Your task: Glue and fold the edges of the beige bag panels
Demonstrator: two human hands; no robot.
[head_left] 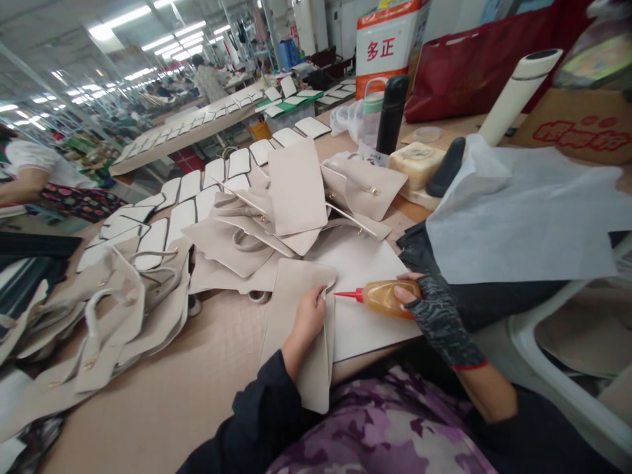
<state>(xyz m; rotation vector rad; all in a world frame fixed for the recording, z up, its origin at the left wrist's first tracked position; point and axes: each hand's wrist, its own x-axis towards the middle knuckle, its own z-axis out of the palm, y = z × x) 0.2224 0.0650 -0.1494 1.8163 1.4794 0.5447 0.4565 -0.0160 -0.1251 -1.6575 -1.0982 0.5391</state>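
Observation:
My left hand (309,317) is closed on the edge of a beige leather panel (291,289), which looks folded over, thumb on top. In my right hand (419,296), which wears a grey fingerless glove, lies a glue bottle (388,297) of amber liquid, held sideways. Its red nozzle (348,295) points left, with the tip close to the panel's edge by my left thumb; I cannot tell whether they touch. Beneath is a pale flat sheet (365,329). Just beyond my hands, beige panels with handles (247,243) are heaped, one plain panel (297,187) on top.
More handled panels (113,322) lie at the left. Rows of white dark-edged pieces (190,187) run along the table. Behind stand a black flask (392,112), a white flask (518,99) and a tin (385,49). White paper (523,217) lies right, above a chair (538,355). A person (47,164) is at far left.

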